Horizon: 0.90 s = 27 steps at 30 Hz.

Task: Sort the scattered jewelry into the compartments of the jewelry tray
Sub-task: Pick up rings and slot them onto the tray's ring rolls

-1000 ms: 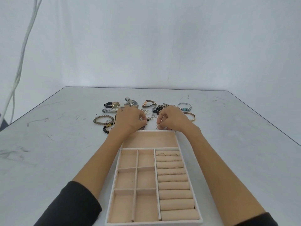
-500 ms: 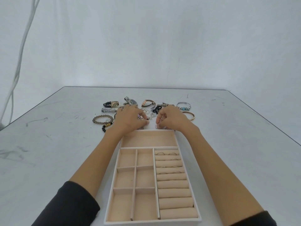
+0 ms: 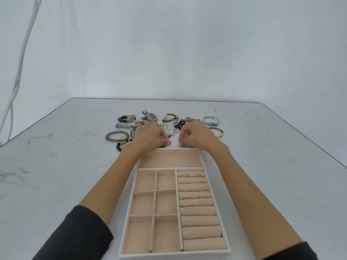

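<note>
The beige jewelry tray (image 3: pixel 174 255) lies in front of me, and several thin rings (image 3: pixel 189 175) sit in its ring rolls on the right. Its other compartments hold nothing. Scattered jewelry lies just beyond the tray's far edge. My right hand (image 3: pixel 199 136) pinches a thin ring (image 3: pixel 179 144) between thumb and forefinger, just past the far rim. My left hand (image 3: pixel 150 137) rests beside it with fingers curled and thumb pressed to forefinger on a small piece among silver chains (image 3: pixel 169 130); the piece itself is hidden.
Beyond the hands lie three watches (image 3: pixel 151 117), a silver watch band (image 3: pixel 124 125), a brown bead bracelet (image 3: pixel 116 136), black beads (image 3: pixel 120 145), a blue-bead bracelet (image 3: pixel 211 121) and a gold bangle (image 3: pixel 218 133). White cables (image 3: pixel 18 72) hang at the left.
Both hands stay at the tray's far edge. Only the fingers have shifted slightly, and the right hand still pinches the ring.
</note>
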Tool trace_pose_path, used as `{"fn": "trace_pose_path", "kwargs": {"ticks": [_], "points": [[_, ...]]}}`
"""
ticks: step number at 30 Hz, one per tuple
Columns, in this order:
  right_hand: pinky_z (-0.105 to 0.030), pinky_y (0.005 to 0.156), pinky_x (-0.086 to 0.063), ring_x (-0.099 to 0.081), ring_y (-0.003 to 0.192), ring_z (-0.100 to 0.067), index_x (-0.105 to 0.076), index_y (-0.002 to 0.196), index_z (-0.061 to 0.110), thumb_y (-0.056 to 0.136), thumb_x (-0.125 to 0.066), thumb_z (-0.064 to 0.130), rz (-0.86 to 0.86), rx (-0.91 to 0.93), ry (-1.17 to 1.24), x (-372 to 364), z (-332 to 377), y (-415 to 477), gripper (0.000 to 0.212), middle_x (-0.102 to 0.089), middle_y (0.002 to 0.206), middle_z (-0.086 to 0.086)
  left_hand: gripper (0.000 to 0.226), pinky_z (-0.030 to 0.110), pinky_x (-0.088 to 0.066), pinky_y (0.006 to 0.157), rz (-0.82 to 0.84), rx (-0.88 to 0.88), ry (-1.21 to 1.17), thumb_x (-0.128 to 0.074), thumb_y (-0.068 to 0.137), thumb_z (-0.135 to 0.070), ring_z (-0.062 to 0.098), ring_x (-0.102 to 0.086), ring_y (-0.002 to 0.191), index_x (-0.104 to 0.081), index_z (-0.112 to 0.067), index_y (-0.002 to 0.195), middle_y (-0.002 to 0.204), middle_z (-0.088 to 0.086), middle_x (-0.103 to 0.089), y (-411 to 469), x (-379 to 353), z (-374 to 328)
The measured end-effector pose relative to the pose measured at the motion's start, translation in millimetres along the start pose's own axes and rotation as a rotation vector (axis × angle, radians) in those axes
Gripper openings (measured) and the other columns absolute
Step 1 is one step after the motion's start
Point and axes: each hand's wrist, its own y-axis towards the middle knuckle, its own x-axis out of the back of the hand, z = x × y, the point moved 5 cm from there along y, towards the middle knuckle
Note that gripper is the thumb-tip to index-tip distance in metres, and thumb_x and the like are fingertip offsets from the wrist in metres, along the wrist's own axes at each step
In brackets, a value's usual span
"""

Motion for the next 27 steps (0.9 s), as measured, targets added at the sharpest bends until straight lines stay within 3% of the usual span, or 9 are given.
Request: {"fn": "trace_pose_path", "kwargs": {"ticks": [4, 9, 12, 16, 18, 21, 24, 27], "points": [[-0.042, 0.083, -0.055, -0.066, 0.086, -0.021, -0.063, 0.071, 0.024, 0.072, -0.077, 0.013, 0.001, 0.001, -0.003, -0.4, -0.4, -0.5, 0.018, -0.06, 0.073, 0.008, 0.018, 0.04, -0.021, 0.104, -0.065, -0.038, -0.061, -0.062, 0.086, -0.043, 0.019, -0.04, 0.124, -0.061, -0.026, 0.094, 0.112, -0.003, -0.054, -3.2, 0.8, -0.9], [-0.039, 0.08, -0.054, -0.063, 0.08, -0.018, -0.06, 0.074, 0.024, 0.071, -0.079, 0.017, -0.033, 0.01, -0.006, 0.1, -1.9, -1.3, 0.02, -0.059, 0.074, 0.01, 0.015, 0.041, -0.029, 0.103, -0.141, -0.021, -0.332, -0.063, 0.086, -0.042, 0.011, -0.057, 0.091, -0.06, -0.028, 0.081, 0.082, -0.016, -0.06, -5.8, 4.8, 3.3], [-0.038, 0.077, -0.053, -0.06, 0.077, -0.017, -0.058, 0.073, 0.024, 0.07, -0.079, 0.016, -0.049, 0.017, -0.006, 0.4, -2.4, -1.6, 0.023, -0.058, 0.074, 0.01, 0.012, 0.04, -0.043, 0.093, -0.157, -0.005, -0.558, -0.068, 0.084, -0.036, 0.009, -0.057, 0.081, -0.061, -0.028, 0.079, 0.08, -0.013, -0.063, -6.1, 6.7, 8.4], [-0.038, 0.074, -0.054, -0.056, 0.072, -0.015, -0.058, 0.07, 0.024, 0.069, -0.08, 0.014, -0.075, 0.046, 0.006, 4.6, -0.6, -4.3, 0.023, -0.056, 0.071, 0.01, 0.012, 0.042, -0.051, 0.086, -0.24, -0.037, -0.644, -0.072, 0.08, -0.037, 0.017, -0.062, 0.084, -0.062, -0.032, 0.076, 0.083, -0.005, -0.067, -11.8, 23.4, 9.7], [-0.041, 0.069, -0.057, -0.054, 0.066, -0.012, -0.059, 0.067, 0.023, 0.068, -0.081, 0.013, -0.113, 0.064, 0.052, 10.9, 0.9, -8.2, 0.023, -0.059, 0.067, 0.008, 0.012, 0.032, -0.05, 0.082, -0.294, -0.049, -0.676, -0.074, 0.079, -0.033, 0.016, -0.061, 0.08, -0.064, -0.027, 0.078, 0.083, -0.003, -0.069, -18.7, 34.7, 7.4], [-0.033, 0.062, -0.053, -0.055, 0.052, -0.005, -0.063, 0.066, 0.02, 0.066, -0.082, 0.012, -0.174, 0.092, 0.116, 24.0, 5.4, -17.0, 0.021, -0.063, 0.062, 0.006, 0.013, 0.013, -0.045, 0.072, -0.38, -0.081, -0.698, -0.077, 0.077, -0.029, 0.001, -0.056, 0.069, -0.066, -0.022, 0.077, 0.078, -0.008, -0.068, -36.9, 53.8, -0.6], [-0.025, 0.053, -0.042, -0.05, 0.038, 0.0, -0.064, 0.067, 0.019, 0.068, -0.081, 0.012, -0.223, 0.113, 0.19, 36.3, 10.5, -30.5, 0.019, -0.066, 0.063, 0.003, 0.011, 0.011, -0.045, 0.069, -0.401, -0.119, -0.73, -0.079, 0.076, -0.026, -0.001, -0.056, 0.068, -0.068, -0.021, 0.079, 0.079, -0.009, -0.07, -57.7, 63.8, -8.1], [-0.022, 0.049, -0.041, -0.049, 0.038, -0.001, -0.067, 0.072, 0.016, 0.069, -0.08, 0.012, -0.253, 0.126, 0.286, 43.4, 14.2, -48.4, 0.014, -0.066, 0.063, 0.003, 0.011, 0.003, -0.038, 0.066, -0.39, -0.132, -0.724, -0.079, 0.075, -0.026, -0.003, -0.055, 0.068, -0.07, -0.023, 0.08, 0.077, -0.011, -0.068, -80.8, 66.0, -13.9]]}}
